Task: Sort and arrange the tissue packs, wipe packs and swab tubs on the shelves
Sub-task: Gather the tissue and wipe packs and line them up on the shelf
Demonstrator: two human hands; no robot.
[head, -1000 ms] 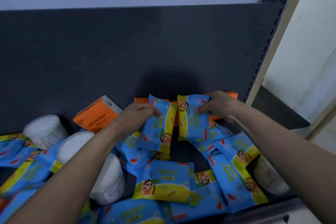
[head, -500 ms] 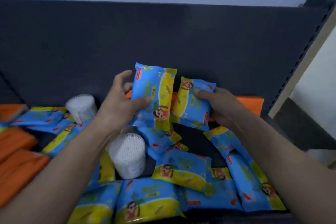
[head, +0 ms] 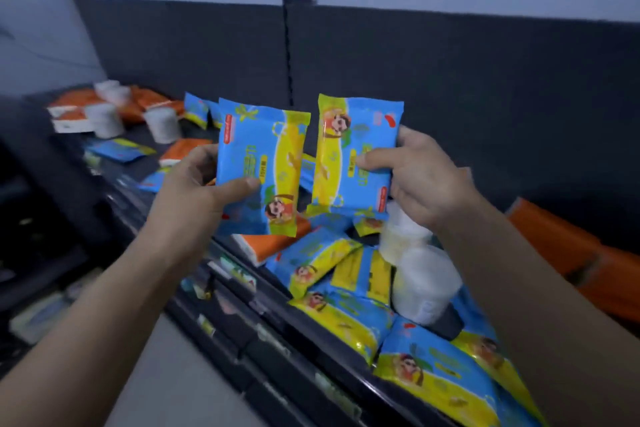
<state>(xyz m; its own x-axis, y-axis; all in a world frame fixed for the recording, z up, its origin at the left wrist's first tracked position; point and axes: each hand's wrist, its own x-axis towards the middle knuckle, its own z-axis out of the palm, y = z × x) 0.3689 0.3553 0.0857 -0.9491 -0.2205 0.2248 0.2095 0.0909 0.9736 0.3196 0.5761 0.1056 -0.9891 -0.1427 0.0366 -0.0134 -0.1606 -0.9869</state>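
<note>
My left hand [head: 194, 191] grips a blue and yellow wipe pack [head: 263, 156] upright, thumb across its front. Beside it my right hand [head: 422, 180] grips a second wipe pack [head: 353, 149] the same way. Both packs hang in the air above the dark shelf [head: 311, 333]. Below them lie several more blue wipe packs [head: 433, 367], an orange tissue pack [head: 270, 246] and two white swab tubs [head: 424, 282], partly behind my right wrist.
Further left along the shelf lie orange tissue packs [head: 74, 102], white swab tubs [head: 161, 123] and a flat wipe pack [head: 119, 149]. More orange packs [head: 568, 253] lie at the far right. A dark back panel [head: 450, 87] rises behind. Lower shelves show at bottom left.
Both hands have lifted their wipe packs higher off the pile. The view has swung left, so the left stretch of shelf now shows.
</note>
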